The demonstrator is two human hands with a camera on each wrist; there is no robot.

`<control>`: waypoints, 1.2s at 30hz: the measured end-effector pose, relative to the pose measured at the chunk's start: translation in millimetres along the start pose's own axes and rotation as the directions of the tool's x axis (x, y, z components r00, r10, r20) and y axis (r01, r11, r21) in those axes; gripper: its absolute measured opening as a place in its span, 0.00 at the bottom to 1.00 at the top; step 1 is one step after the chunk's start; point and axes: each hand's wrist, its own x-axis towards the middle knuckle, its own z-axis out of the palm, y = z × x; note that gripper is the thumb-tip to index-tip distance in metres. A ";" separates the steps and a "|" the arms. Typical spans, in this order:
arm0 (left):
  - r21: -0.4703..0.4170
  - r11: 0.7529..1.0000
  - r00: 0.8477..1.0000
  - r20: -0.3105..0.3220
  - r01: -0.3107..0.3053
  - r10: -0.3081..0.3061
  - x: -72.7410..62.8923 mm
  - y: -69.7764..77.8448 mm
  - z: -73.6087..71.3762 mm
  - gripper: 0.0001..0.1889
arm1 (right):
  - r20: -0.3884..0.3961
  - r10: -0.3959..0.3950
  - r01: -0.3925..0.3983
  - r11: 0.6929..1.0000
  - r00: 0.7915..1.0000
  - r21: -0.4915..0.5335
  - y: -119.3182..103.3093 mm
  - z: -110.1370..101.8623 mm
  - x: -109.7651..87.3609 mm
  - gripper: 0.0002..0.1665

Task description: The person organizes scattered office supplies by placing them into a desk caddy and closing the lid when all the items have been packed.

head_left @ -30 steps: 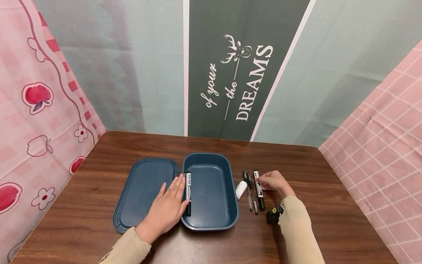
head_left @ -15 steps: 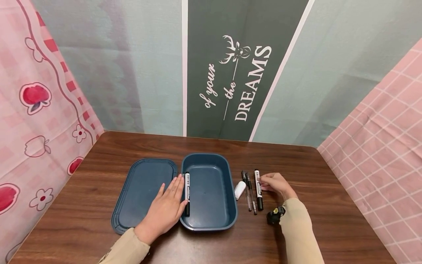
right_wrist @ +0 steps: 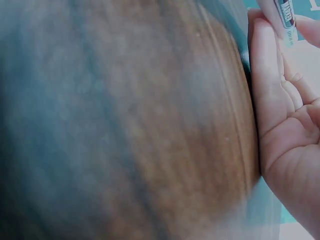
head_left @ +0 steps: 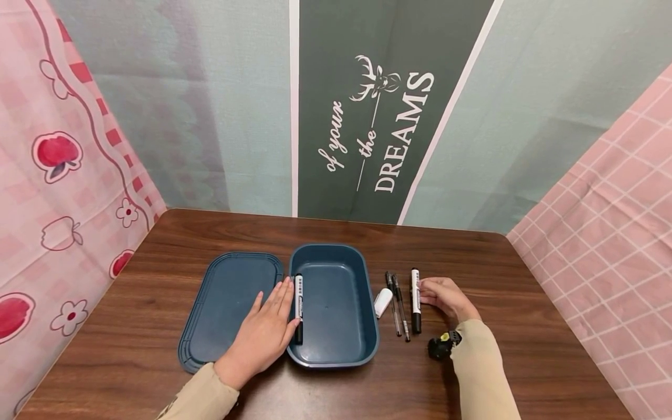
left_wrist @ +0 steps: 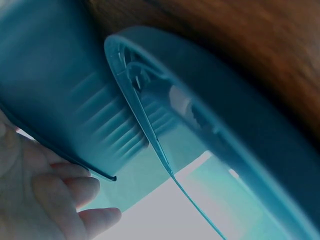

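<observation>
My left hand (head_left: 265, 335) lies with straight fingers beside the left rim of a blue plastic box (head_left: 371, 341). In the left wrist view its fingers (left_wrist: 82, 190) are against the box's wall. A white-and-black marker (head_left: 299, 309) runs along the box's left side, by that hand's fingertips and thumb. My right hand (head_left: 446, 297) pinches a second white-and-black marker (head_left: 416, 300) to the right of the box. In the right wrist view this marker (right_wrist: 285, 15) shows between thumb and fingers; most of it is out of frame.
A blue lid (head_left: 226, 309) lies left of the box, partly under the left hand and forearm. Between box and right hand are a small white object (head_left: 384, 303) and two slim pens (head_left: 401, 309). A black wrist camera (head_left: 441, 347) sits under the right wrist, above the wooden table (head_left: 525, 338).
The marker in my right hand has moved slightly right, away from the two pens, and turned straighter. My right hand has shifted right with it. My left hand keeps its place.
</observation>
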 end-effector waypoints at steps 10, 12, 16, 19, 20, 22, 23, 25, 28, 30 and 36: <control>0.001 1.000 1.000 -0.003 -0.001 0.001 0.0 -1.2 1.6 0.33 | -0.049 0.001 0.000 1.000 0.999 0.025 1.8 -0.1 -1.3 0.13; 0.001 1.000 1.000 0.000 -0.001 0.001 -0.1 -1.6 1.5 0.33 | -0.049 -0.006 0.008 0.999 0.999 0.045 2.5 -0.9 -2.2 0.16; 0.000 1.000 1.000 0.004 0.001 -0.001 -0.1 -2.7 1.8 0.33 | -0.035 -0.030 0.034 0.992 0.999 0.118 2.8 -2.0 -4.7 0.21; 0.001 1.000 1.000 0.008 0.002 -0.002 -0.3 -3.4 1.8 0.33 | -0.024 -0.047 0.051 0.984 0.999 0.173 2.3 -2.0 -6.8 0.24; 0.003 1.000 1.000 0.011 0.002 -0.002 -0.3 -3.6 1.6 0.33 | -0.019 -0.050 0.053 0.981 0.999 0.187 2.2 -2.2 -7.4 0.24; 0.004 1.000 1.000 0.013 0.001 -0.001 -0.4 -3.5 1.1 0.33 | -0.019 -0.051 0.054 0.976 0.999 0.213 2.1 -2.8 -8.4 0.26; 0.003 1.000 1.000 0.012 0.001 -0.001 -0.2 -3.3 1.0 0.33 | -0.020 -0.052 0.055 0.974 0.998 0.221 1.8 -3.0 -8.7 0.26; 0.002 1.000 1.000 0.011 0.000 0.000 0.0 -3.2 1.0 0.33 | -0.018 -0.045 0.048 0.969 0.999 0.243 1.7 -4.0 -8.9 0.26; -0.003 1.000 1.000 0.006 0.003 -0.003 0.2 -2.9 1.2 0.33 | -0.019 -0.039 0.042 0.959 0.999 0.279 1.1 -4.6 -9.0 0.27; -0.004 1.000 1.000 0.009 0.004 -0.004 0.3 -3.0 1.6 0.33 | -0.018 -0.040 0.044 0.953 0.999 0.301 0.9 -4.5 -9.1 0.27; 0.001 1.000 1.000 0.017 0.003 -0.003 0.7 -3.1 1.1 0.33 | 0.001 -0.063 0.057 0.914 0.998 0.402 0.4 -3.1 -11.1 0.27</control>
